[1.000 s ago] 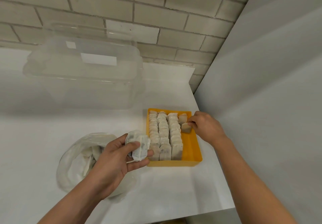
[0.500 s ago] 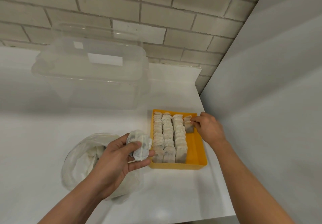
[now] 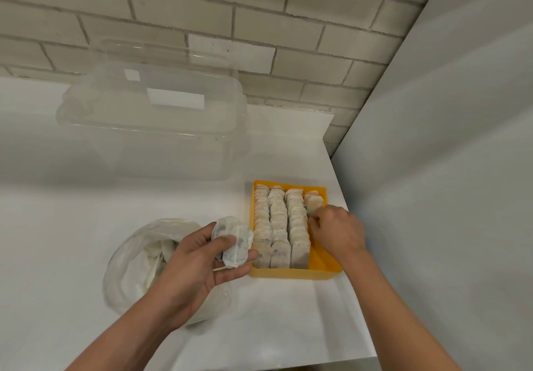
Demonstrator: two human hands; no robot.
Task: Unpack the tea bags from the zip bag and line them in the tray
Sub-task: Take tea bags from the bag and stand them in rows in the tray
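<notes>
The tray (image 3: 294, 273) sits on the counter (image 3: 86, 226) near its right edge, just right of the left hand (image 3: 196, 261) and partly under the right hand (image 3: 339, 233). Tea bags (image 3: 278, 226) stand on edge in it in three full rows running front to back, packed against the left wall. A fourth row (image 3: 313, 202) along the right side has only two bags, at the far end, and bare orange floor shows in front of them. The right hand reaches into that bare strip, back up and fingers (image 3: 315, 220) curled, their tips at the foot of the nearer of the two bags; whether they pinch it or only touch it cannot be told. The left hand grips a bundle (image 3: 230, 239) of several tea bags, thumb across the front and fingers curled beneath, just beside the tray's near left corner. The zip bag (image 3: 124, 269) lies crumpled on the counter left of the tray, partly under the left wrist, with more pale bags (image 3: 155, 251) showing inside. Behind, apart from the tray, a clear lidded box (image 3: 153, 128) stands by the brick wall (image 3: 259, 10). A white panel (image 3: 447, 168) rises along the counter's right edge.
</notes>
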